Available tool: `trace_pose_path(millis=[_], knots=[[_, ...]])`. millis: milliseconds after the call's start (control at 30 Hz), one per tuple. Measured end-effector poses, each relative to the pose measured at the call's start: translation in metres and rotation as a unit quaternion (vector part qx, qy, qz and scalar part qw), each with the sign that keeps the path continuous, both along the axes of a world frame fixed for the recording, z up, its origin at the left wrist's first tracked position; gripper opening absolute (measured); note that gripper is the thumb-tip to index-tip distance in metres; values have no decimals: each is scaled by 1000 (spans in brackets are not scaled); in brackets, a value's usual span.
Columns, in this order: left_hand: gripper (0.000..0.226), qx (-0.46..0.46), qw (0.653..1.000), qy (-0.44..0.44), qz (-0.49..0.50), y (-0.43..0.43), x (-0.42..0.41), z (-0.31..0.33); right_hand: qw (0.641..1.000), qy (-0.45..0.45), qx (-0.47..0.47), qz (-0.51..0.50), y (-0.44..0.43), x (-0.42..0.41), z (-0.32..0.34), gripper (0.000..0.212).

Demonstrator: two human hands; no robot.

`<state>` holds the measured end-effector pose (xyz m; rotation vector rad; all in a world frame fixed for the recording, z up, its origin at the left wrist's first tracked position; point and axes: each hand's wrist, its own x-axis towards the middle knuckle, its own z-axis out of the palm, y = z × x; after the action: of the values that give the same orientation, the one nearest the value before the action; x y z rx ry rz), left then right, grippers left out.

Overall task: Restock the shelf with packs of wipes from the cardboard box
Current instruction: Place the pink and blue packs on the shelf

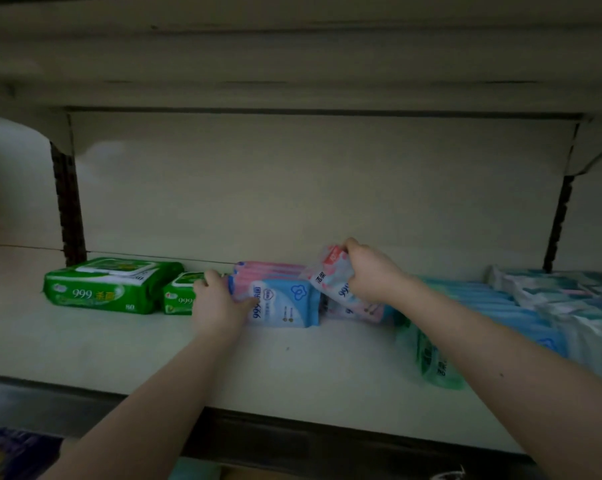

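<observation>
While the wide cream shelf board (292, 368) carries the stock, the left hand (216, 303) curls its fingers round the upright row of pink-and-blue plastic wipe packs (282, 299); the right hand (372, 271) grips, fingers curled, a tilted pink-and-white pack (330, 275) beside it, best slotted in upright and flush.

I note both forearms bare and extended forward. Left hand (220, 299): knuckles up, thumb and curled fingers clasping a blue pack (285, 303). Right hand (372, 271): wrist bent downward, fingers gripping a tilted pack (330, 275).
</observation>
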<state>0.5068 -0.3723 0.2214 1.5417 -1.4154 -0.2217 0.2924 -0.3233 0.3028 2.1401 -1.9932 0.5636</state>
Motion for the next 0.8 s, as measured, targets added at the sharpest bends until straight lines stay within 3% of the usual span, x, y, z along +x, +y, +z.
trace_pose_path(millis=[167, 367, 567, 700, 800], knots=[[74, -14, 1000, 9, -12, 5, -3, 2, 998, 54, 34, -28, 6, -1, 10, 33], [50, -53, 993, -74, -81, 7, -4, 0, 990, 108, 77, -44, 3, 3, 6, 39], [41, -92, 951, -192, -223, 6, -4, -7, 973, 201, 9, -118, 1, 8, -20, 46], [40, -97, 942, -197, -255, 5, -3, -6, 974, 195, -12, -116, 2, 13, -32, 40], [52, -78, 940, -196, -268, 6, -4, -7, 978, 192, -29, -78, 5, 15, -34, 42]])
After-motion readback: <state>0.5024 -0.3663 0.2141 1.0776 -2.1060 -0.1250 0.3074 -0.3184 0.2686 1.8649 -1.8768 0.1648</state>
